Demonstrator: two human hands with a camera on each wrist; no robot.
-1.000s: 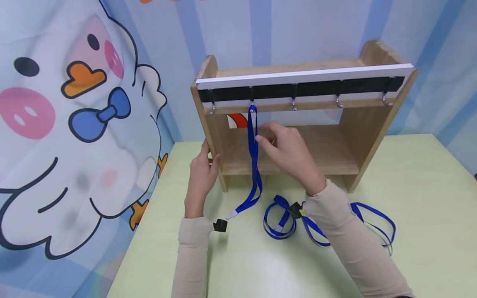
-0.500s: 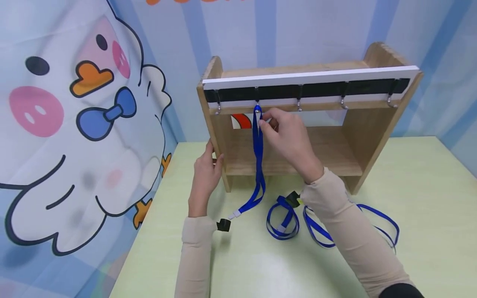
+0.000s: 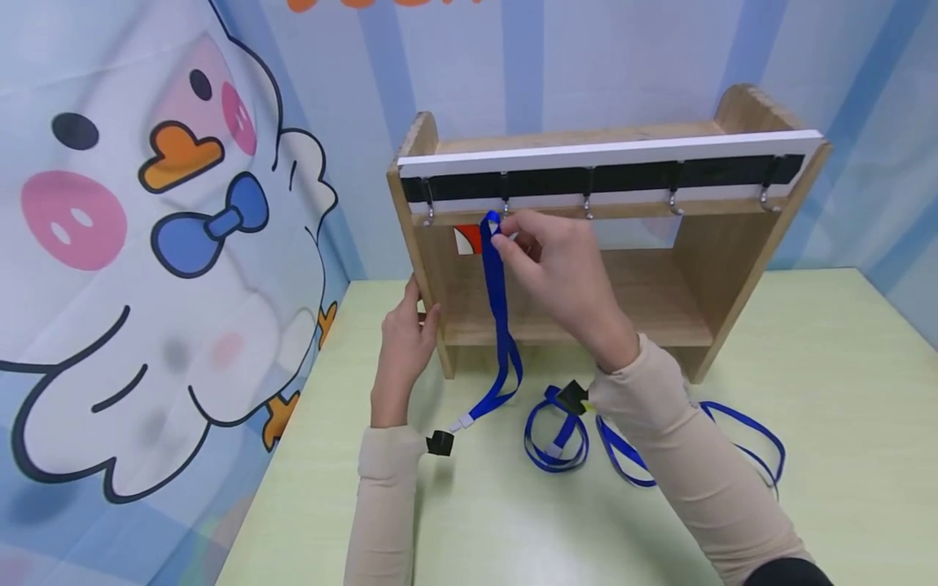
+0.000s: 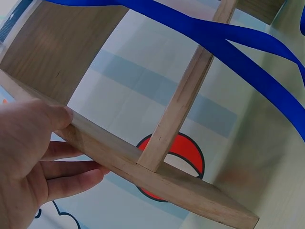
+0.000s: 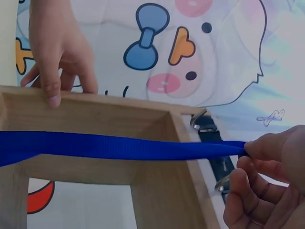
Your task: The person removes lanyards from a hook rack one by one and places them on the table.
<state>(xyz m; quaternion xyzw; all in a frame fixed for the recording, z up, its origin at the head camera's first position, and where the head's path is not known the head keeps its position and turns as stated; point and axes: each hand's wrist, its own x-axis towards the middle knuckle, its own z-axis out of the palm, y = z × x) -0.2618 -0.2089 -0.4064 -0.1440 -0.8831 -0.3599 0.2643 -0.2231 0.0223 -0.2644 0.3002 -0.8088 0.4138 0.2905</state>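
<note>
Currently: hanging step in hand, loop not seen on a hook. Nearest, on the green counter (image 3: 806, 382) below the right forearm, two more blue lanyards (image 3: 557, 431) lie coiled, untouched. The held blue lanyard (image 3: 501, 309) trails its black clip (image 3: 438, 443) on the counter beside the left wrist. Left hand (image 3: 401, 354): fingers curled round the left upright of the wooden rack (image 3: 725, 244), thumb on its front edge, steadying it. Right hand (image 3: 560, 281): fingers pinch the top of the lanyard loop, strap taut beneath. Just above those fingers sits the second hook (image 3: 505, 203) of the black rail. Judgement: next move needs the loop opened and lifted over that hook tip, rack kept still.
</note>
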